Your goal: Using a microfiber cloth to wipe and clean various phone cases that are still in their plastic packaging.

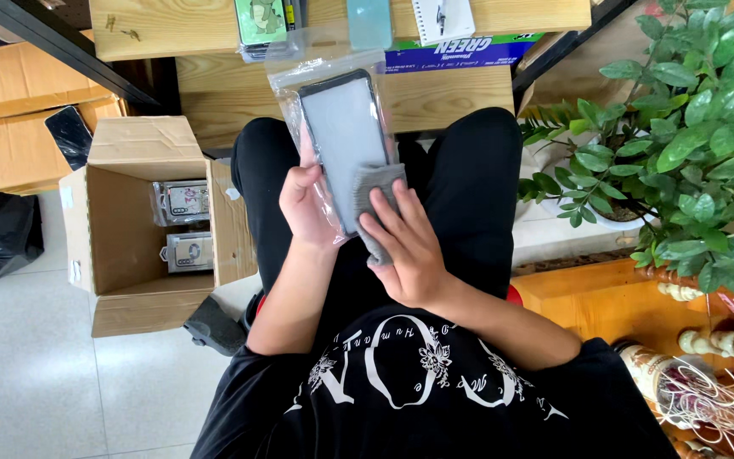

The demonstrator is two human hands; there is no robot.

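**Inspector:** What is being held?

**Recorder:** A dark phone case [346, 140] with a pale face is being gripped by the left hand [307, 204]; its fingers are being clamped together round the case's left edge, thumb laid on the front. A clear plastic bag [316, 72] is being held along with the case, behind it, sticking out above it.

**Inspector:** And the right hand?

**Recorder:** A grey cloth [373, 200] is being pressed against the case's lower right corner by the right hand [409, 251], fingers slightly apart and flat on the cloth. The case is being kept above the lap, near the wooden table [452, 98].

**Inspector:** Surroundings?

**Recorder:** An open cardboard box [142, 212] containing packaged items is being noted on the floor to the left, and a potted plant [690, 136] to the right.
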